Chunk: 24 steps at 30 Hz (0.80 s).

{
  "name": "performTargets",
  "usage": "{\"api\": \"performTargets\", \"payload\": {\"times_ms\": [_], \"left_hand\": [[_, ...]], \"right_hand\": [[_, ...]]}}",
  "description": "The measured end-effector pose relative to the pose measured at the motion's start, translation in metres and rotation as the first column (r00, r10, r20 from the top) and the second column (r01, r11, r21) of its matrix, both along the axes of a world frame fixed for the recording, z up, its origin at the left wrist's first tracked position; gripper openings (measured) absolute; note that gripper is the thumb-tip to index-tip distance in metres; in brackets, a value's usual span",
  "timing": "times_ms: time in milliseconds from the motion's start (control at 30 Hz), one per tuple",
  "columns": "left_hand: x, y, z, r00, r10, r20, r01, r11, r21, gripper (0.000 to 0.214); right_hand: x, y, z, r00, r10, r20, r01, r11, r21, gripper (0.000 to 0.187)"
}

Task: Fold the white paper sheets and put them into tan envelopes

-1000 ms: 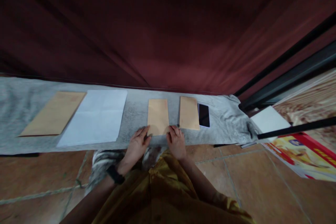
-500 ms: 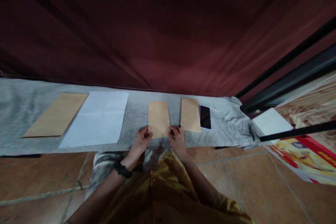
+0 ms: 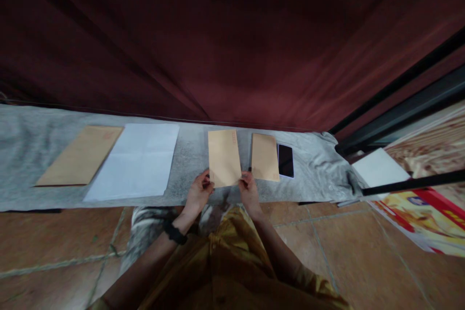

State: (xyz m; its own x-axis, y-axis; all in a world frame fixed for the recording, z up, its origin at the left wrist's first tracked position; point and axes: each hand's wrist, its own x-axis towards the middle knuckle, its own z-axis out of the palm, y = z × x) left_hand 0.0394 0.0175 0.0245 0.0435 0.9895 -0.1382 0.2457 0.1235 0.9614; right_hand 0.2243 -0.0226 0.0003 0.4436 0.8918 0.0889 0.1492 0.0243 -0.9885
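Left hand point(image 3: 198, 193) and right hand point(image 3: 249, 193) pinch middle envelope point(image 3: 224, 157), seven and five o'clock; one-o'clock red print point(image 3: 233, 136) blurred, perhaps lettering.

You had on a mustard-brown shirt point(image 3: 232, 247), kinda shiny in the folds, with a seam point(image 3: 211, 256) running down the front. Sleeves point(image 3: 316, 281) left your forearms point(image 3: 278, 247) bare, and a chunky black band point(image 3: 175, 234) circled your left wrist point(image 3: 185, 222).

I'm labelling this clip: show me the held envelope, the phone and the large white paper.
Held envelope point(image 3: 224, 157), head view: middle of its face.
Phone point(image 3: 286, 160), head view: dark screen.
Large white paper point(image 3: 137, 161), head view: its middle.
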Motion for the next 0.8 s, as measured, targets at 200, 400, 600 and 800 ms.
{"api": "performTargets", "payload": {"times_ms": [200,400,600,800], "left_hand": [[0.007,-0.004,0.014,0.981,0.080,0.177,-0.045,0.980,-0.194,0.054],[0.009,-0.005,0.022,0.983,0.012,0.185,0.025,0.980,-0.195,0.036],[0.012,-0.003,0.020,0.984,-0.026,0.173,0.057,0.982,-0.178,0.032],[0.005,0.005,0.015,0.982,-0.006,0.189,0.043,0.980,-0.192,0.036]], "right_hand": [[-0.001,-0.002,0.006,0.994,-0.005,-0.113,0.005,1.000,0.004,0.017],[0.001,-0.004,0.010,0.979,0.007,-0.206,-0.014,0.999,-0.034,0.019],[0.003,-0.007,0.008,0.991,0.007,-0.136,-0.012,0.999,-0.036,0.019],[0.029,-0.019,0.024,0.972,0.009,0.235,0.001,0.999,-0.040,0.023]]}}
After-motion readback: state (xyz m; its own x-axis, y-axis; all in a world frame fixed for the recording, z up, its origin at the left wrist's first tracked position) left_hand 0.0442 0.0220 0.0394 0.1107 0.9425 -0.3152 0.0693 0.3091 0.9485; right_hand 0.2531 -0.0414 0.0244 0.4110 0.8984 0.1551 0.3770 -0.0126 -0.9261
